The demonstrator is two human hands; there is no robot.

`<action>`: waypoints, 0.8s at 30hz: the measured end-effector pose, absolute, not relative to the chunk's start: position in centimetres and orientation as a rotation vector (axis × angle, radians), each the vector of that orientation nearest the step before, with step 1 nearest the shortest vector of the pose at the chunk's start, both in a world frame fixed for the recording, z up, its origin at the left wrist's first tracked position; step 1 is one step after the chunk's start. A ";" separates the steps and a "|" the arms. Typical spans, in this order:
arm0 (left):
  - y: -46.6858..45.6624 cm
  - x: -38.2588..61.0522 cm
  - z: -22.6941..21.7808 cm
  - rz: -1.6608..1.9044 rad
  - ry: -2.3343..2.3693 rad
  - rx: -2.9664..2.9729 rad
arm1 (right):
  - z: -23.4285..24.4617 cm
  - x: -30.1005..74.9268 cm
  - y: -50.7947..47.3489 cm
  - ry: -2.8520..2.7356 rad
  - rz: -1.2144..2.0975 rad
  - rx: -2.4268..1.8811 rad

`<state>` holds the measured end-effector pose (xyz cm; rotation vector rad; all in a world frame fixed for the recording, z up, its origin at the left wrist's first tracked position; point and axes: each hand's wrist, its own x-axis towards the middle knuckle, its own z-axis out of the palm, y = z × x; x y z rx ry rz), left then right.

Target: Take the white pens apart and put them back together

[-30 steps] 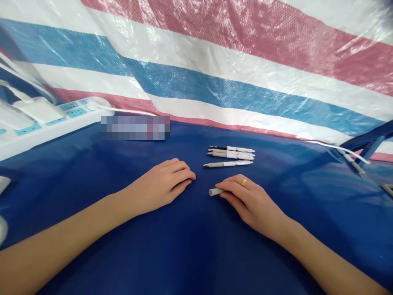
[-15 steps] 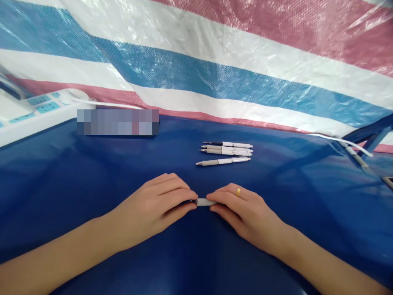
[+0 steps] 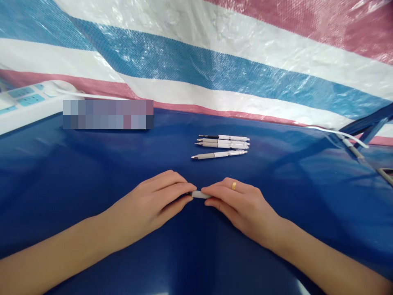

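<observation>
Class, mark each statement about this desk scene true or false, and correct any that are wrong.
1. The right hand wears a gold ring. True.
2. The left hand holds nothing. False: it pinches a dark piece at one end of the grey tube.
3. The pen nearest the hands lies apart from the others. True.
4. The power strip is at the picture's right edge. False: it is at the left.
5. A striped sheet rises behind the table. True.

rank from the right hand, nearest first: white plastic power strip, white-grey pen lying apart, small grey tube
1. Grey tube: pinched in the right hand
2. White-grey pen: beyond the hand
3. White power strip: far left
</observation>
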<state>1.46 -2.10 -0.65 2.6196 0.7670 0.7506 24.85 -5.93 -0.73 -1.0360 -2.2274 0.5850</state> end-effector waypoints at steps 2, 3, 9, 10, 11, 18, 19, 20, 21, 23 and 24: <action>-2.2 1.5 -0.8 0.733 0.753 2.628 | -0.7 24.8 -6.0 -2.241 0.576 -1.015; -2.3 1.5 -0.8 0.726 0.748 2.636 | -0.7 24.8 -6.1 -2.247 0.571 -1.009; -1.5 1.2 -1.0 0.737 0.778 2.678 | -0.3 25.1 -5.9 -2.302 0.555 -1.125; -1.4 1.1 -0.9 0.740 0.799 2.676 | -0.2 25.2 -5.8 -2.317 0.539 -1.147; -1.2 1.1 -0.9 0.743 0.823 2.674 | -0.1 25.3 -5.7 -2.331 0.518 -1.156; -1.4 1.2 -0.9 0.734 0.813 2.682 | -0.4 25.3 -5.7 -2.306 0.462 -1.168; -1.5 1.3 -0.9 0.732 0.803 2.680 | -0.4 25.2 -5.7 -2.277 0.475 -1.180; -1.5 1.3 -0.8 0.726 0.805 2.673 | -0.5 25.2 -5.7 -2.250 0.488 -1.190; -1.6 1.4 -0.8 0.718 0.816 2.663 | -0.4 25.1 -5.7 -2.229 0.500 -1.196; -1.5 1.5 -0.6 0.702 0.859 2.640 | -0.4 25.1 -5.8 -2.211 0.511 -1.194; -1.5 1.5 -0.5 0.701 0.877 2.633 | -0.3 25.1 -5.8 -2.214 0.509 -1.192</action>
